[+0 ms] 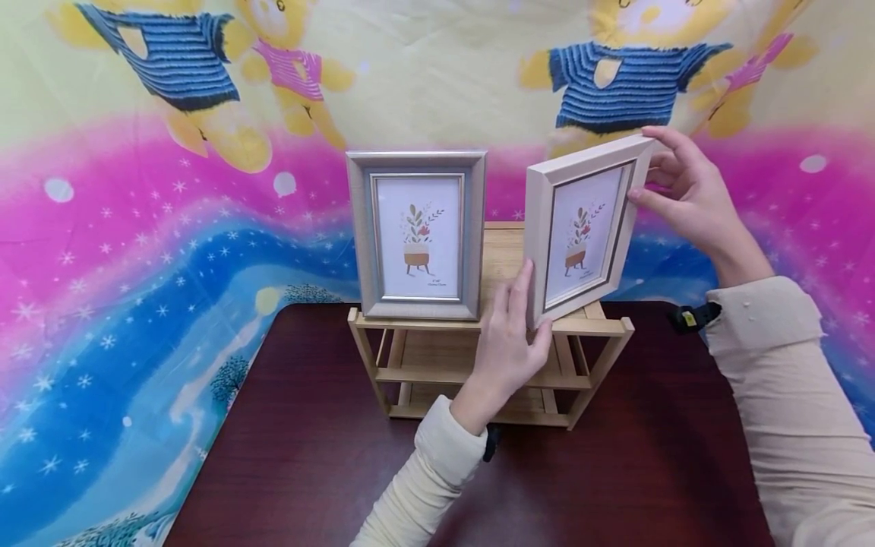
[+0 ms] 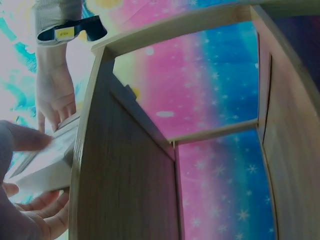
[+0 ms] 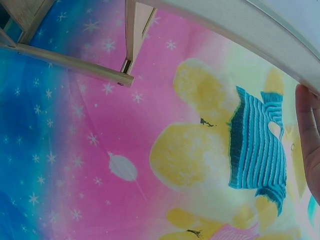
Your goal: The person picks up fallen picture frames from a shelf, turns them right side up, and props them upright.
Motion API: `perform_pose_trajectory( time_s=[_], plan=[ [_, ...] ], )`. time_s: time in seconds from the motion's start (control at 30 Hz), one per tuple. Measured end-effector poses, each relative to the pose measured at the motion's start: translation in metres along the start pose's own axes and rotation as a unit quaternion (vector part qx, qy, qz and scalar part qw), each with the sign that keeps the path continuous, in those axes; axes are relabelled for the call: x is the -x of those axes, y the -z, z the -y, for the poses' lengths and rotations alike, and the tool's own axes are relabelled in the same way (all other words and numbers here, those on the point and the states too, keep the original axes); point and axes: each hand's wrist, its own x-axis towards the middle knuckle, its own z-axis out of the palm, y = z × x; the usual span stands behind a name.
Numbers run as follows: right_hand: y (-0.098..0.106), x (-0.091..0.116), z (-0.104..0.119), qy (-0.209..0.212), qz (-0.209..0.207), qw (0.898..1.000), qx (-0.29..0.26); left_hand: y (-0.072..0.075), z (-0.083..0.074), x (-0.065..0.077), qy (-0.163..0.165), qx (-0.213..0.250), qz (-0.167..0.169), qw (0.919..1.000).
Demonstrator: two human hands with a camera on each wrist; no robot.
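Observation:
A cream picture frame with a potted-plant print stands turned at an angle over the right part of a small wooden shelf rack. My right hand pinches its upper right side, thumb on the front and other fingers at the top and behind. At the lower left corner, my left hand holds the frame between thumb and fingers, as the left wrist view also shows on the frame's edge. In the right wrist view, part of the right hand meets the frame's border.
A silver-grey picture frame with the same print stands upright on the rack's left half. The rack, with lower shelves, stands on a dark red-brown table. Behind hangs a colourful cloth with printed bears.

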Motion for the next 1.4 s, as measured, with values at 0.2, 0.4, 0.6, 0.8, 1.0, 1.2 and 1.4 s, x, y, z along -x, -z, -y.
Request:
perform_pose_trajectory(
  time_s=[0.2, 0.4, 0.6, 0.8, 1.0, 1.2, 1.4],
  plan=[
    [-0.002, -0.001, 0.001, 0.004, 0.003, 1.0, 0.002, 0.012, 0.004, -0.016, -0.023, 0.061, -0.002, 0.9978],
    [-0.004, -0.003, 0.001, -0.003, 0.004, 1.0, 0.0, 0.02, 0.005, -0.031, -0.007, 0.1, 0.025, 0.9947],
    [-0.006, -0.006, -0.001, -0.008, 0.009, 1.0, -0.003, 0.021, 0.005, -0.041, -0.015, 0.097, 0.04, 0.9944],
    [-0.008, -0.01, -0.002, -0.007, 0.01, 1.0, -0.026, 0.021, 0.0, -0.045, -0.028, 0.053, 0.051, 0.9969],
    [-0.01, -0.014, -0.003, 0.001, 0.018, 0.999, -0.047, 0.019, -0.004, -0.042, -0.044, 0.017, 0.032, 0.9984],
    [-0.013, -0.015, -0.003, 0.007, 0.019, 0.996, -0.081, 0.016, -0.01, -0.04, -0.054, -0.008, 0.013, 0.9984],
    [-0.016, -0.013, -0.001, 0.014, 0.015, 0.996, -0.083, 0.014, -0.013, -0.038, -0.053, -0.015, 0.0, 0.9985]
  ],
)
